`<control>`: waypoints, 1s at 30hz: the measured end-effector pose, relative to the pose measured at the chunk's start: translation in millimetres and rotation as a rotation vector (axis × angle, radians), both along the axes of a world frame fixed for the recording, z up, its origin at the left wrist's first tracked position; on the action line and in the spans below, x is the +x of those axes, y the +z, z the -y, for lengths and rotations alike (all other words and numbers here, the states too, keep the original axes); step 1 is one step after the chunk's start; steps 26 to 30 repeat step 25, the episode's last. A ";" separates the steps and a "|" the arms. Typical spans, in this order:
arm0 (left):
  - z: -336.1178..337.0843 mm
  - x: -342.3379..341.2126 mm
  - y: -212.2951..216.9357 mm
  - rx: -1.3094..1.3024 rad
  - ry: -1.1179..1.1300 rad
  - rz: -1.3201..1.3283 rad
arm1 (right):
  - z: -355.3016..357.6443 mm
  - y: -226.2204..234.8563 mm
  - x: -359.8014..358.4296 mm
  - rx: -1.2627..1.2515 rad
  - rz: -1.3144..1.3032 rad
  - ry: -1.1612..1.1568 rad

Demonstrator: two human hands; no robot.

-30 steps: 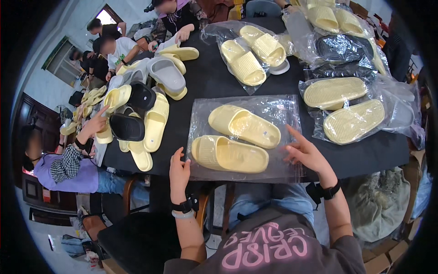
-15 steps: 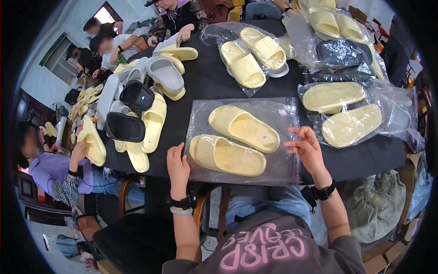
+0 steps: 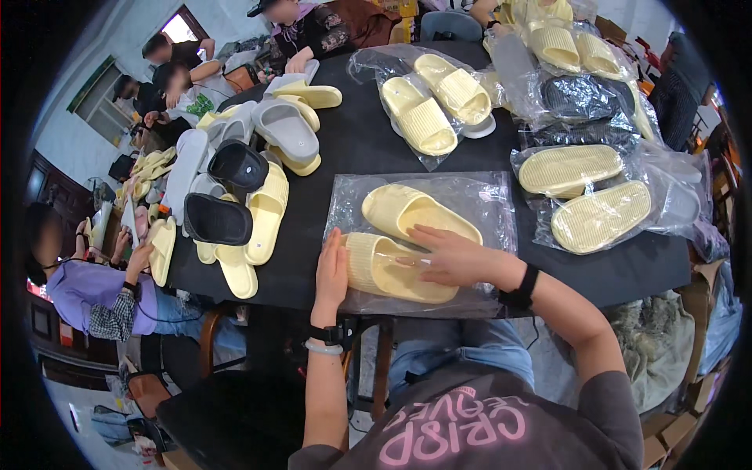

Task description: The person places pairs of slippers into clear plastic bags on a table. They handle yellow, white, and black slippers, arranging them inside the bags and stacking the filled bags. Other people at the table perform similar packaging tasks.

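Two pale yellow slippers lie side by side in a clear plastic bag (image 3: 495,235) at the table's near edge. The far slipper (image 3: 392,207) points toward the upper left; the near slipper (image 3: 363,262) lies just below it. My left hand (image 3: 332,270) rests upright with straight fingers against the near slipper's toe and the bag's left side. Fingers stretched out flat, my right hand (image 3: 454,257) lies over both slippers at their middle. It hides part of their footbeds.
Loose yellow, grey and black slippers (image 3: 270,211) pile up on the left of the black table (image 3: 337,149). Bagged slippers (image 3: 423,117) lie at the back, and more bagged yellow slippers (image 3: 599,215) stack on the right. A person in purple (image 3: 102,290) holds a yellow slipper at far left.
My right hand has moved left from the bag's right edge onto the slippers. My left hand has shifted slightly up and right, against the near slipper's toe.
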State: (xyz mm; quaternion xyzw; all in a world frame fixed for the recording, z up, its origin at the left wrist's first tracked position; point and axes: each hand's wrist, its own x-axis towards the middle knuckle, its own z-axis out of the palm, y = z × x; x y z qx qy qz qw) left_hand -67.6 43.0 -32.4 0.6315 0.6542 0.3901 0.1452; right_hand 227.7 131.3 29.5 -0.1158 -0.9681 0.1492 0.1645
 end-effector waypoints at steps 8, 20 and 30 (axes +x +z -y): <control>0.8 1.3 1.3 0.003 -0.008 0.006 | -10.3 -26.2 -45.2 -0.068 -0.154 -0.033; 1.3 17.1 12.8 -0.174 0.010 -0.474 | 6.1 7.9 116.1 -0.313 -0.075 -0.407; -0.1 33.5 19.7 -0.213 0.049 -0.656 | 44.2 40.9 159.5 -0.839 -0.373 -0.599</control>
